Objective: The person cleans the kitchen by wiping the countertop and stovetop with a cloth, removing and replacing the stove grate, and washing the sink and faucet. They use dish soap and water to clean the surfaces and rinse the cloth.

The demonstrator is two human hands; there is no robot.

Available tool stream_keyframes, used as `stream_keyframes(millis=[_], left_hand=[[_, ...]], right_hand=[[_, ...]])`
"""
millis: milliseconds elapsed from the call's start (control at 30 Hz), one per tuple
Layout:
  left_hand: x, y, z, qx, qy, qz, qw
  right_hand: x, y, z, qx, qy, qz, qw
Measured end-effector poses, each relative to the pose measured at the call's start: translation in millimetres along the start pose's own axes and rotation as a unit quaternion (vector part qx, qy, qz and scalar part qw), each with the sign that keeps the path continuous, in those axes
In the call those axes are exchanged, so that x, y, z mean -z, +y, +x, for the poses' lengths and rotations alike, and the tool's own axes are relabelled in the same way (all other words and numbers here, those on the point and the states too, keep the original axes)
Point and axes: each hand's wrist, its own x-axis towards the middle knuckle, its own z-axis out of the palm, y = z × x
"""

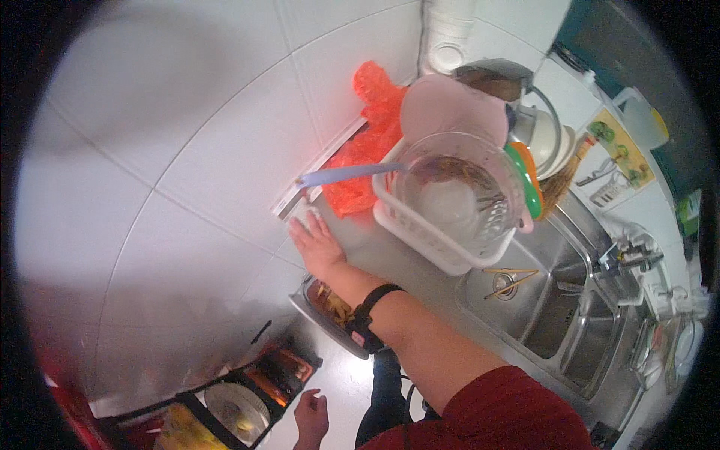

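Note:
My right hand [319, 247] reaches to the wall side of the steel counter [388, 259], fingers extended and slightly spread. A small white piece [311, 210] lies at its fingertips; whether they touch it is unclear. Just beyond are a crumpled red plastic bag [360, 171] and a pale blue-purple handle [351, 174] sticking out from a clear basin [455, 191]. That basin sits in a white plastic basket [422, 242]. Under my forearm, partly hidden, is a grey-rimmed container [332, 304] with brown and yellowish contents. My left hand [313, 419] hangs low, fingers loosely bent, holding nothing visible.
Two chopsticks [512, 273] lie by the drain of the steel sink [543, 281]. A pink board [450, 109], white plates [548, 140] and a straw whisk [562, 177] stand behind the basket. A black-framed rack [211, 419] with a clear round container [236, 410] is at lower left.

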Motion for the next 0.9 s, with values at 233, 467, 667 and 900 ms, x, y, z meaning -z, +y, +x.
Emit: stream_keyframes(millis=[233,467,667,900], left_hand=[[-5.3,57.6,31.9,-0.142,-0.077,-0.049,0.986],[-53.4,164.4,57.3,-0.409,-0.157,0.060,0.897],[-138.4,247.4,-0.8,-0.479,-0.289,0.100,0.822],[-233.6,297.8,-86.4,-0.535,-0.336,0.151,0.760]], right_hand=[[37.1,19.2,-125.9,0.014,-0.047,0.041,0.998],[118.2,21.1,-405.0,-0.250,-0.031,0.087,0.964],[167.8,13.7,-609.7,-0.518,-0.040,-0.069,0.852],[246.2,44.0,-800.7,-0.789,0.357,-0.110,0.488]])
